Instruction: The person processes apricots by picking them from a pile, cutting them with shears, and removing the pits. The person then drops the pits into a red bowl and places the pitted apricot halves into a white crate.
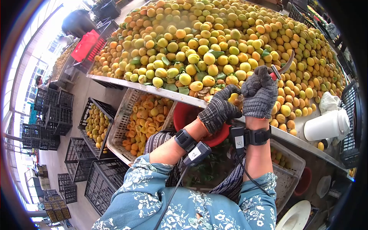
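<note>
My right hand (260,92), in a dark knitted glove, is closed around the red handle of a curved knife (286,63), its blade pointing up and right over the fruit. My left hand (219,109), gloved the same way, has its fingers curled around an apricot (233,98), partly hidden between the two hands. Both hands are close together at the front edge of a metal table (153,89) heaped with apricots (209,58) and some leaves. Below my left hand is a red basin (183,115), partly covered by my forearm.
Left of my legs stands a pale crate of halved apricots (147,115), beside a black crate of apricots (96,122). Another pale crate (293,165) is under the table at right. A white bucket (326,125) lies on the tabletop. Cables run from both wrist devices.
</note>
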Demonstrator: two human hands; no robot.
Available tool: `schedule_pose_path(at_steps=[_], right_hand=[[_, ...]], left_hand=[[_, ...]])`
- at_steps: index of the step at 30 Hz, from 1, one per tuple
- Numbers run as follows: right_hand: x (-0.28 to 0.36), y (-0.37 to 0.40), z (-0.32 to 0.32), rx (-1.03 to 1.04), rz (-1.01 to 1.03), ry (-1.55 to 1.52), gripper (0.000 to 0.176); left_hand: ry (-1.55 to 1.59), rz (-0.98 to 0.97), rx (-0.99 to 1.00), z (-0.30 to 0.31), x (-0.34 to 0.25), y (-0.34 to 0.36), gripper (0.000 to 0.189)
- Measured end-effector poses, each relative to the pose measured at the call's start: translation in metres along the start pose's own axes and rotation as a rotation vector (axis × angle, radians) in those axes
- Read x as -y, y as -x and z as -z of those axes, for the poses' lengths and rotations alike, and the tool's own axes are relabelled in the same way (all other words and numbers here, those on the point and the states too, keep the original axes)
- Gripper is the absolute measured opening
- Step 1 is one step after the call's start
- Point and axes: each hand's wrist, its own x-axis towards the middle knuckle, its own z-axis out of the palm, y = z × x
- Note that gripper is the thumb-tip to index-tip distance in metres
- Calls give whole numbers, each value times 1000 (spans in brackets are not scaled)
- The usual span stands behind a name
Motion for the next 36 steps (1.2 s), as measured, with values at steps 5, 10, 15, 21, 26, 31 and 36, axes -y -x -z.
schedule_pose_path(at_steps=[5, 10, 15, 21, 26, 31, 36], right_hand=[[-7, -10, 13, -57, -204, -196, 26], [-15, -17, 22, -20, -230, -301, 28], [-20, -22, 29, -85, -213, -381, 28], [13, -20, 24, -8, 11, 249, 9], [-17, 5, -5, 246, 36, 776, 20], [-36, 4, 3, 330, 37, 903, 22], [-37, -5, 13, 349, -102, 850, 28]], left_hand=[[29, -1, -102, -8, 13, -3, 35], [-324, -69, -152, -7, 20, -5, 32], [-109, -116, -243, -14, 23, -11, 34], [253, 142, -308, 15, 9, -12, 39], [19, -322, -524, 20, 40, -22, 30], [-230, -194, -609, 26, 46, -23, 34], [-405, -17, -477, 30, 41, -20, 32]])
